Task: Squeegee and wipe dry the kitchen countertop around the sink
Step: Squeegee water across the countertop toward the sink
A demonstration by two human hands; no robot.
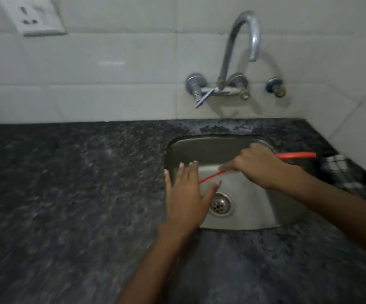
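- Right hand point(258, 165) grips the red squeegee point(296, 155) over the sink point(210, 148); its blade end runs toward the left hand point(188, 194), fingers spread flat, holding nothing
- Step, seemingly: readying the squeegee; next, set the blade on the wet desk point(68, 183) left of both hands
- Checked cloth point(335, 165) lies beyond the right hand

Home kitchen: steel sink point(254, 216) in dark granite countertop point(68, 194), wall tap point(239, 51), white tiles point(112, 62).

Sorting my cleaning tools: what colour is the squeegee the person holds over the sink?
Red-orange; the squeegee, gripped by the right hand, shows best in the head view.
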